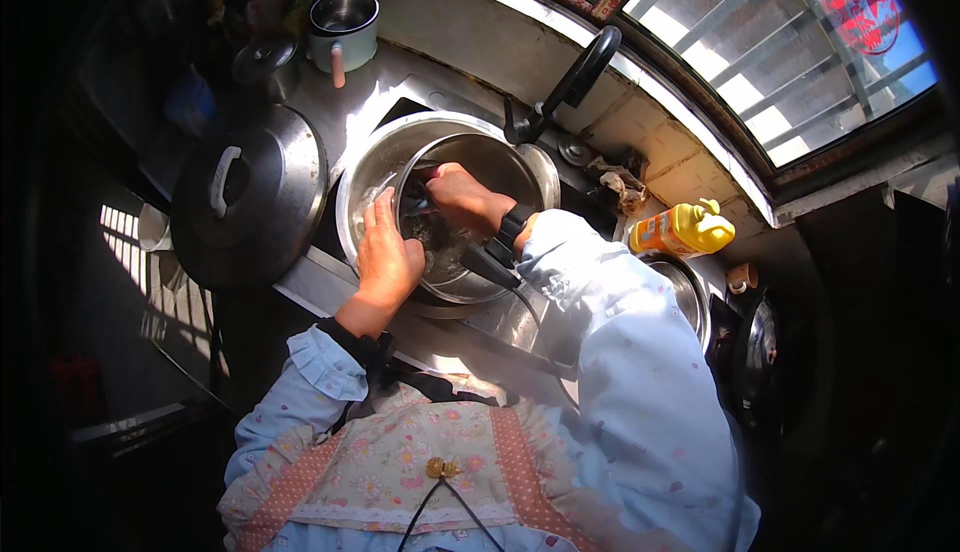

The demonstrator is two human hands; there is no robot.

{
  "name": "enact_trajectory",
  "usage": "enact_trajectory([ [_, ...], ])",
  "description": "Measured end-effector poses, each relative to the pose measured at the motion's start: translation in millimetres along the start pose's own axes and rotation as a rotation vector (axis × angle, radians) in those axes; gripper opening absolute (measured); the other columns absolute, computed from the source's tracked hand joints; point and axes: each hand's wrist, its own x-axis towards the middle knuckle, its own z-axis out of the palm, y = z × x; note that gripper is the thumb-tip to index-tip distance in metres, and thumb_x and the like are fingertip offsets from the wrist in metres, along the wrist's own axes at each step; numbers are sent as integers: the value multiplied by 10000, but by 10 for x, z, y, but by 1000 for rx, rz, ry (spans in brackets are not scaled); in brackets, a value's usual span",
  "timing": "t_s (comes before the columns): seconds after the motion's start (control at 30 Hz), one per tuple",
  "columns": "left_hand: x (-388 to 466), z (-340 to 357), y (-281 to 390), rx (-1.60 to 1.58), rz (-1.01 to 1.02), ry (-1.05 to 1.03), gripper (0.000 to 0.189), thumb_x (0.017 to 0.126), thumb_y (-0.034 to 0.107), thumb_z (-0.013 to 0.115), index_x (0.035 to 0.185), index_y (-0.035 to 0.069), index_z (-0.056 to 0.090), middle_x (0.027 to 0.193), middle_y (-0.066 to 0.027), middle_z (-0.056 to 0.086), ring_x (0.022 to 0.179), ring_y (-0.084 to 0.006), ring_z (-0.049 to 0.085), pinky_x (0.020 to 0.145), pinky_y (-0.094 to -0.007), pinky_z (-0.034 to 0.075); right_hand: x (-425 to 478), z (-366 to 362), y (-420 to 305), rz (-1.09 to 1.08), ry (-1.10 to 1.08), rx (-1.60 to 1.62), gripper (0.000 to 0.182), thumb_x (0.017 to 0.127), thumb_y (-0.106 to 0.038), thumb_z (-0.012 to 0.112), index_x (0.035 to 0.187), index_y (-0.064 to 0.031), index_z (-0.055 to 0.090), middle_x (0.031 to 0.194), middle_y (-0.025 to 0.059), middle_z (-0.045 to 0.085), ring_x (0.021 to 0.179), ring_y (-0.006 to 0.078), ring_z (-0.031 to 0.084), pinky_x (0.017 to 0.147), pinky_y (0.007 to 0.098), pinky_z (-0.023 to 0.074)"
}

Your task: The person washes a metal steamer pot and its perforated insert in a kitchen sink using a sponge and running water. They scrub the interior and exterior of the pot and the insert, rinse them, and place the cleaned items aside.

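Note:
A stainless steel bowl (517,169) sits tilted inside a larger steel basin (356,169) over the sink. My left hand (390,248) holds the bowl's left rim, its fingers along the outer side. Inside the bowl, my right hand (465,196) is curled against the left inner wall. Something dark and bluish shows under its fingers; whether it is a cloth or a scrubbing pad cannot be told. A little water (442,244) lies in the bowl's bottom. More water shows in the basin around it.
Behind the basin rises a black faucet (559,94). A large pot lid (262,207) leans at the left, near a small saucepan (343,31). A yellow detergent bottle (679,229) lies at the right beside a metal bowl (686,293). A black cable (536,319) hangs from my right wrist.

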Motion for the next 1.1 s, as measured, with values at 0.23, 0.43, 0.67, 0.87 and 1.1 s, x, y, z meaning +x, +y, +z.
enact_trajectory([
  [0.23,23,-64,-12,51,19,-43,678,691,-62,527,1338,35,350,1264,-235,456,1099,-464,519,936,-491,440,216,-474,710,401,591,-509,198,794,-104,547,938,-11,646,864,160,649,843,268,635,706,382,493],
  [0.43,30,-44,18,42,26,-7,669,693,-82,517,1332,21,347,1239,-258,447,1053,-485,529,910,-513,445,322,-556,1237,300,-83,-1420,276,782,-140,637,1012,-12,717,1078,175,687,973,325,667,831,405,524],
  [0.67,1,6,-42,-4,40,46,649,707,-78,504,1330,18,351,1206,-276,462,1030,-498,531,902,-531,438,16,-144,682,659,-751,-976,425,821,-24,443,1187,-66,655,1063,133,691,974,261,662,767,374,527],
  [0.87,42,36,-25,-17,30,12,646,719,-83,486,1341,25,349,1226,-280,476,1100,-482,512,950,-499,422,-102,-402,3,141,35,-388,445,739,102,486,1147,30,646,1086,137,689,948,244,663,795,308,533],
  [1.1,1,-32,-34,-4,25,6,658,724,-137,445,1351,25,329,1233,-301,483,1147,-478,496,987,-482,408,-725,-810,-508,-471,-2,-1879,112,745,-163,589,691,-113,673,864,30,582,908,192,544,778,305,444],
])
